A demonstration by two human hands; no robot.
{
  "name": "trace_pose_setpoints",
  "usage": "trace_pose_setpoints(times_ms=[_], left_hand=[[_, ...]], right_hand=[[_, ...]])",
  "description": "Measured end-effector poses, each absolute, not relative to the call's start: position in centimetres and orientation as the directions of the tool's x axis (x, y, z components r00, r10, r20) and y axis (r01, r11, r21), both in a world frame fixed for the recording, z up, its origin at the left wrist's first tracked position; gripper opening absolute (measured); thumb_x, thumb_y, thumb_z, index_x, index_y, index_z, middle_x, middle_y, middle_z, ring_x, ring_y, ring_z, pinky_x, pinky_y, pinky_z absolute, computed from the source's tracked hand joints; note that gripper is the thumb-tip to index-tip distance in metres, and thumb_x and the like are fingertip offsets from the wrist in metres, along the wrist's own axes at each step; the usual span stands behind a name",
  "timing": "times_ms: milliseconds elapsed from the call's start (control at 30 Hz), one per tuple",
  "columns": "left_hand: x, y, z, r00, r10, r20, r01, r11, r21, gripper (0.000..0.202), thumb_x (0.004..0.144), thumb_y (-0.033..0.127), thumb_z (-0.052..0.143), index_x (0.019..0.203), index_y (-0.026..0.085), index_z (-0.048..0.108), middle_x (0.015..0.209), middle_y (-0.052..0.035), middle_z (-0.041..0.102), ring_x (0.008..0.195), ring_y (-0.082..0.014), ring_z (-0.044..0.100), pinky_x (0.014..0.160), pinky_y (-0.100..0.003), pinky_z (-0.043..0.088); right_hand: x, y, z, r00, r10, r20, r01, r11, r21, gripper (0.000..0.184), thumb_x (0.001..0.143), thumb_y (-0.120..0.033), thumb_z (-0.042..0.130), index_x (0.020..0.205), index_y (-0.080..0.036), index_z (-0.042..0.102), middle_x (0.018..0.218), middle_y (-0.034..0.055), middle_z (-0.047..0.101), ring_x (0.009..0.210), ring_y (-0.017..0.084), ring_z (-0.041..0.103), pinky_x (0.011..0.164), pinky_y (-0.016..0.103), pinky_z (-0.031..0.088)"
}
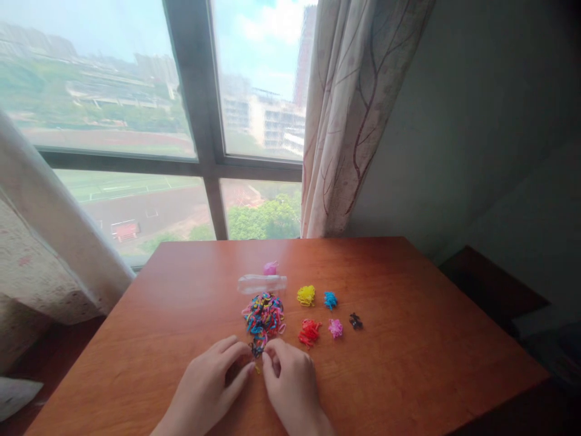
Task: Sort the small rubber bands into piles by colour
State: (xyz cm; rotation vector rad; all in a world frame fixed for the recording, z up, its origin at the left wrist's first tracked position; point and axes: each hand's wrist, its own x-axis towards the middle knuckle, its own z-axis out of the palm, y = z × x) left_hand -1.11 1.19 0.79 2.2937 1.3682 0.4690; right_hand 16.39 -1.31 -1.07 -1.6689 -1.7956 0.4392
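Location, grip?

Mixed band pile (263,313) just beyond left hand (211,375) and right hand (293,375), both curled narrow at its near edge; cannot tell if anything's held.

Hazard?

Right hand swinging outward could scatter red heap (310,332).

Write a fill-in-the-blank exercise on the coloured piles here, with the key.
The left hand and right hand are at the near end of the mixed-colour pile, with ____ single-colour piles to its right.
The yellow pile sits directly behind the ____ pile.
The single-colour pile farthest right is ____.
Missing words: five; red; black.
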Motion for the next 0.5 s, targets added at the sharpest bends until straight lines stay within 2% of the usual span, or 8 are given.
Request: trace_pose_setpoints(times_ms=[167, 500], left_hand=[[-0.93, 1.21, 0.46, 0.421, 0.904, 0.079, 0.744, -0.394, 0.54, 0.014, 0.091, 0.033, 0.053, 0.086, 0.024, 0.063, 0.077, 0.002, 0.062, 0.066, -0.0129, 0.06, 0.061, -0.021, 0.044], [-0.93, 1.38, 0.18, 0.405, 0.907, 0.117, 0.684, -0.385, 0.62, 0.017, 0.089, 0.03, 0.057, 0.101, 0.024, 0.067, 0.077, 0.0019, 0.063, 0.062, -0.0119, 0.059, 0.061, -0.02, 0.046]], right_hand=[[16.34, -1.39, -0.99, -0.004, 0.969, 0.245, 0.666, 0.185, -0.722, 0.011, 0.086, -0.015, 0.057, 0.081, -0.023, 0.062, 0.066, -0.004, 0.065, 0.058, 0.013, 0.062, 0.057, 0.022, 0.033], [16.2, -1.5, -0.9, -0.01, 0.96, 0.28, 0.591, 0.231, -0.773, 0.01, 0.085, -0.016, 0.055, 0.078, -0.022, 0.06, 0.064, -0.0043, 0.061, 0.056, 0.012, 0.058, 0.056, 0.021, 0.033]])
